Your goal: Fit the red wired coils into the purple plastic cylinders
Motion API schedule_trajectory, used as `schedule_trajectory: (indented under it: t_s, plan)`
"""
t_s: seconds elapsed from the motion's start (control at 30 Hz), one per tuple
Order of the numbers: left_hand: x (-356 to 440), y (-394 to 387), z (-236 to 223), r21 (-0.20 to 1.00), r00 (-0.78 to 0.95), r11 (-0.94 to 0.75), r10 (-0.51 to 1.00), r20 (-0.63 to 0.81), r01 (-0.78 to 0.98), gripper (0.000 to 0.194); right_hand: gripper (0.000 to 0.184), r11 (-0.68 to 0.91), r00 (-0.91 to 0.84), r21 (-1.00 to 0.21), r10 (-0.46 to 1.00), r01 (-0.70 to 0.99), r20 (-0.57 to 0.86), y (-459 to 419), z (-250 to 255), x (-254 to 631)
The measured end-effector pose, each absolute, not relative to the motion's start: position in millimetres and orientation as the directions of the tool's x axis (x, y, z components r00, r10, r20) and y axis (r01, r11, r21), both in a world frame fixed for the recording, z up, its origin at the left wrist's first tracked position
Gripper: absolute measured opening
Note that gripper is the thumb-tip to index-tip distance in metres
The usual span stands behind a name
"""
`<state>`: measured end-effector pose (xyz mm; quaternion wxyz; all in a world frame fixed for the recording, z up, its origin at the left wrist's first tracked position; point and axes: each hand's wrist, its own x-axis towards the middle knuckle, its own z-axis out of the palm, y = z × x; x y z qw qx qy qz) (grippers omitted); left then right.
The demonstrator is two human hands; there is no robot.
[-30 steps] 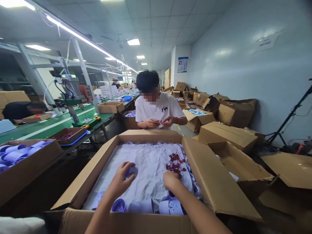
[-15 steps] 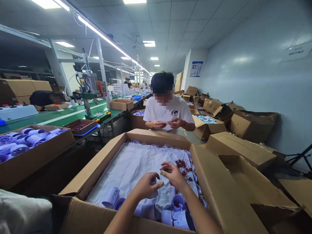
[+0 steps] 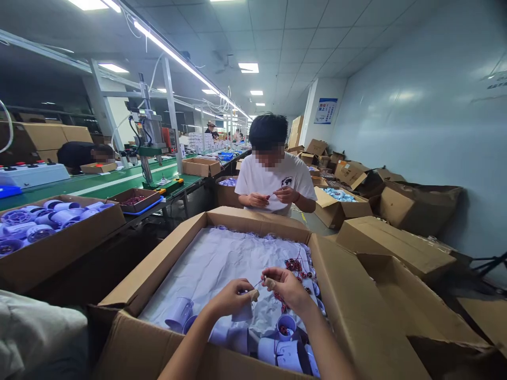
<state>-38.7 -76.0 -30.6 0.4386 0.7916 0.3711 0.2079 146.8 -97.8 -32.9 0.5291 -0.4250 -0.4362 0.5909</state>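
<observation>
My left hand (image 3: 232, 296) is closed round a pale lilac plastic housing (image 3: 242, 312), held just above the crumpled white paper (image 3: 222, 264) in the big cardboard box (image 3: 166, 245). My right hand (image 3: 285, 285) pinches a thin wire with a small part on it, right next to the left hand's fingertips. A cluster of dark red coils on wires (image 3: 295, 266) lies on the paper just beyond my right hand. Several more lilac housings (image 3: 277, 351) lie at the box's near edge.
A person in a white T-shirt (image 3: 273, 182) stands across the box, working something small with both hands. A box of lilac parts (image 3: 43, 219) sits at left beside a green conveyor line (image 3: 99, 184) with a press machine (image 3: 148, 142). Cardboard boxes (image 3: 392, 243) crowd the right.
My left hand lifted a lilac housing off the paper and my right hand left the red coils; the two hands came together over the box. My head turned slightly left.
</observation>
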Motion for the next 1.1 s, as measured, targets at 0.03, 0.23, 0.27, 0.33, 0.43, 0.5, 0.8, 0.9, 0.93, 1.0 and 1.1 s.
schedule_trajectory:
  t_s: [0.03,0.23,0.27,0.33,0.43,0.5,0.8,0.9,0.93,1.0,1.1]
  plan:
    - [-41,-76,-31,0.847,0.642,-0.337,0.766,-0.006,0.411,0.032,0.049,-0.043,-0.063,-0.975,0.998,-0.219,-0.03,-98,-34,148]
    - [-58,-70,-38,0.701,0.61,-0.405,0.791,-0.054,0.587,0.023,0.043,-0.039,-0.01,-0.997,0.999,0.065,-0.04,-96,-43,160]
    - [-60,-69,-39,0.679,0.597,-0.415,0.801,-0.042,0.605,0.021,0.042,-0.049,-0.014,-0.995,0.999,0.092,-0.05,-96,-45,163]
    - [-61,-69,-40,0.673,0.586,-0.426,0.811,-0.013,0.605,0.017,0.042,-0.065,-0.046,-0.989,0.996,0.131,-0.071,-97,-48,167]
    - [-59,-72,-38,0.738,0.608,-0.443,0.792,0.056,0.509,0.02,0.044,-0.047,-0.134,-0.98,0.988,0.196,-0.074,-100,-54,167]
    - [-56,-74,-37,0.792,0.618,-0.438,0.78,0.1,0.425,0.023,0.054,-0.029,-0.228,-0.97,0.97,0.241,-0.085,-104,-56,161]
    - [-55,-70,-38,0.925,0.405,-0.267,0.903,0.142,0.269,0.024,0.057,0.005,-0.406,-0.978,0.91,0.209,-0.082,-107,-62,140]
    - [-55,-66,-40,0.952,0.297,-0.135,0.954,0.05,0.273,0.026,0.06,-0.034,-0.296,-0.997,0.954,0.069,-0.053,-100,-65,145]
    - [-55,-65,-41,0.956,0.277,-0.1,0.961,0.021,0.275,0.027,0.059,-0.034,-0.273,-0.999,0.961,0.023,-0.039,-98,-64,146]
    - [-55,-64,-42,0.96,0.263,-0.06,0.965,-0.015,0.274,0.03,0.056,-0.026,-0.259,-0.997,0.966,-0.067,-0.008,-98,-59,147]
    - [-55,-65,-39,0.965,0.304,-0.036,0.952,-0.046,0.26,0.036,0.052,-0.022,-0.284,-0.976,0.958,-0.216,0.042,-104,-47,144]
